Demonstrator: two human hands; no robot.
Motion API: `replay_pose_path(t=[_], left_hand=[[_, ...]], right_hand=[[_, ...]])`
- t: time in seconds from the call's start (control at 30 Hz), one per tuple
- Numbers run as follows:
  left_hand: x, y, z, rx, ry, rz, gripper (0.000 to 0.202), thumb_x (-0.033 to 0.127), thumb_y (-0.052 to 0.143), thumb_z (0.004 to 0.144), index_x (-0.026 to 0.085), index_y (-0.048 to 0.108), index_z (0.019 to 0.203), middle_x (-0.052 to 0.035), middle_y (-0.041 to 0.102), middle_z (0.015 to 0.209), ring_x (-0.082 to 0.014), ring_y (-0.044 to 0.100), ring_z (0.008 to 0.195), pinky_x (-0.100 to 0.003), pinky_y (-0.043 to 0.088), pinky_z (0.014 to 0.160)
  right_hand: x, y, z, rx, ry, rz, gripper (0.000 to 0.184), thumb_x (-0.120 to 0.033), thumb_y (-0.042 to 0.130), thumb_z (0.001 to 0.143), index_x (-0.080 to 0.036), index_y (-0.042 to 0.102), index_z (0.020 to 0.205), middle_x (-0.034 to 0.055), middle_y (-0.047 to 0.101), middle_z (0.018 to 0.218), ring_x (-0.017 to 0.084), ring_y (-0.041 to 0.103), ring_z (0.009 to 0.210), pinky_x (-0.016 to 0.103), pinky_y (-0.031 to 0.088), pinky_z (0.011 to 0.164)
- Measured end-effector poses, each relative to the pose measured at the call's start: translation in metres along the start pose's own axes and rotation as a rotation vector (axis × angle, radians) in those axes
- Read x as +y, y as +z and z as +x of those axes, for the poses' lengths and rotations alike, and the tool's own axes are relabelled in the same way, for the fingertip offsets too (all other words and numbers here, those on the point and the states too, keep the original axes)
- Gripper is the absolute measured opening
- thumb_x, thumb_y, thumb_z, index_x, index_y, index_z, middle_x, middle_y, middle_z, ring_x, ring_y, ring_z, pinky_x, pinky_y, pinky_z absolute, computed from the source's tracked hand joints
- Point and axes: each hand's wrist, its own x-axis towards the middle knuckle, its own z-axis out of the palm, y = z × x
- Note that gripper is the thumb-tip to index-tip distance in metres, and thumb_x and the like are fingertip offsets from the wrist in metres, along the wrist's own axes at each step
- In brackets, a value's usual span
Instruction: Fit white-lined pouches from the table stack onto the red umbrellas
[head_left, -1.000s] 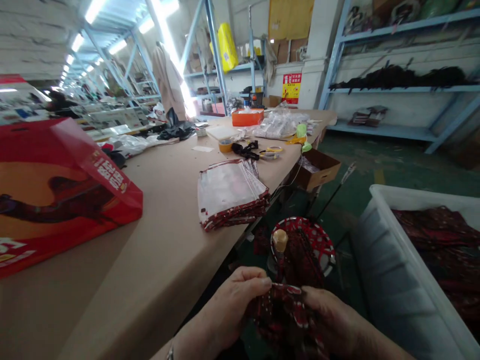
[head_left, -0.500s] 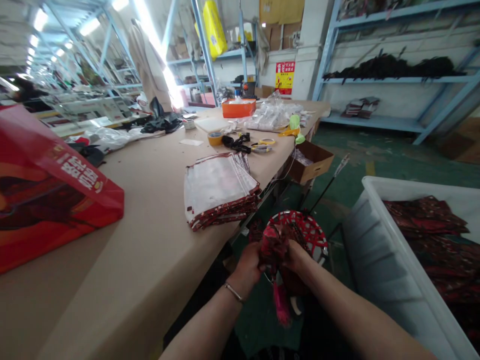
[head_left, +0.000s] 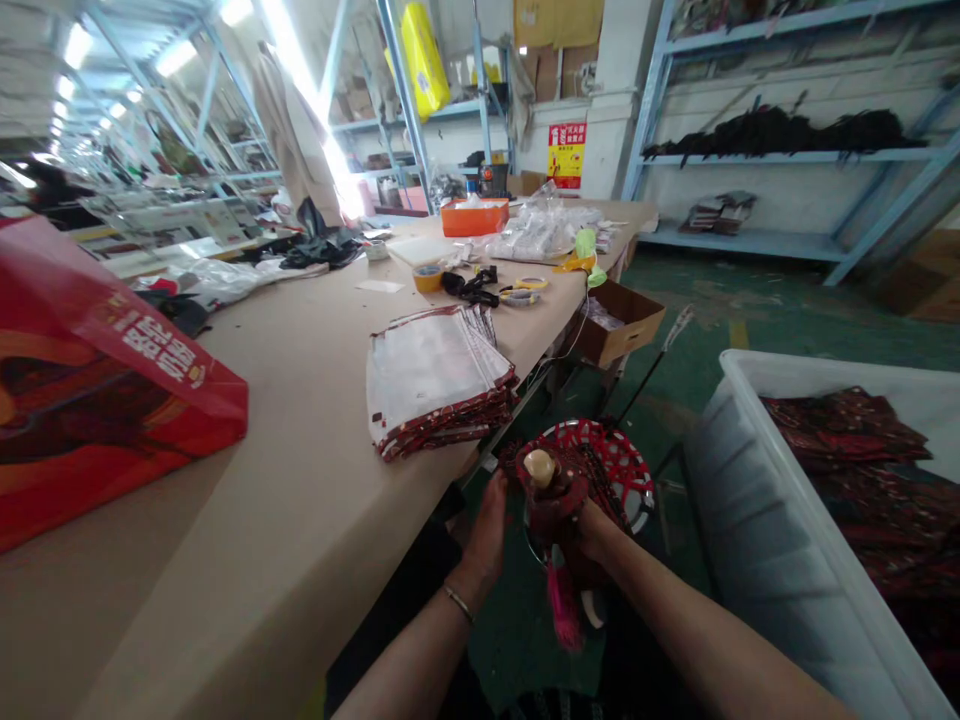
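Below the table edge, a dark red patterned fabric piece (head_left: 559,510) surrounds an upright post whose rounded cream tip (head_left: 538,467) pokes out at the top. My right hand (head_left: 596,530) grips the fabric's right side, its fingertips partly hidden. On the other side, my left hand (head_left: 486,535) is open with fingers stretched out, close to the cloth; whether its fingertips touch it I cannot tell. A pink tassel (head_left: 564,610) hangs beneath. Behind the fabric stands a round stool or basket (head_left: 637,465) wrapped in red strips, with dark patterned cloth on it.
On the brown-covered table (head_left: 300,400) lies a stack of white-backed cloth pieces (head_left: 439,375). A red bag (head_left: 150,380) stands at left. Tape (head_left: 427,278), scissors (head_left: 525,292) and an orange box (head_left: 474,217) sit farther back. At right is a white bin (head_left: 757,480) holding patterned fabric.
The bunched red fabric has gone down around the post, and its cream tip now shows. My left hand has let go and opened, moving slightly left; my right hand stays on the fabric.
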Motion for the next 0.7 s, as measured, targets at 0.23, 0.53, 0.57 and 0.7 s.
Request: replay_pose_path(t=[0.23,0.53,0.57,0.7], left_hand=[[0.060,0.001,0.002,-0.070,0.239,0.140,0.029,0.033,0.068,0.073,0.015,0.068,0.096,-0.0049,0.070,0.091,-0.0209,0.062,0.090,-0.031,0.048,0.086],[0.086,-0.027,-0.004,0.090,0.225,0.080,0.023,0.032,0.064,0.077,0.014,0.069,0.090,-0.0028,0.070,0.083,-0.0176,0.061,0.081,-0.029,0.047,0.080],[0.072,-0.034,-0.005,0.118,0.159,0.073,0.024,0.034,0.064,0.076,0.013,0.069,0.086,-0.0030,0.069,0.078,-0.0175,0.061,0.076,-0.029,0.048,0.075],[0.040,-0.053,-0.012,0.159,0.046,0.166,0.027,0.039,0.063,0.074,0.013,0.069,0.082,-0.0025,0.066,0.070,-0.0175,0.058,0.068,-0.028,0.047,0.068]], right_hand=[[-0.014,0.025,-0.021,-0.109,0.030,0.088,0.028,-0.040,0.053,0.076,-0.019,0.066,0.090,0.0060,0.072,0.085,0.020,0.067,0.088,0.033,0.052,0.079],[-0.028,0.019,-0.028,0.035,-0.068,-0.160,0.040,-0.052,0.052,0.077,-0.017,0.064,0.093,0.0102,0.071,0.093,0.025,0.066,0.090,0.040,0.051,0.082],[-0.022,0.009,-0.026,0.111,-0.050,-0.214,0.042,-0.054,0.051,0.076,-0.017,0.064,0.091,0.0114,0.070,0.092,0.027,0.066,0.091,0.042,0.051,0.081],[-0.016,-0.023,-0.026,0.252,-0.096,-0.343,0.040,-0.047,0.064,0.069,-0.019,0.063,0.097,0.0120,0.064,0.113,0.028,0.053,0.116,0.044,0.042,0.097]])
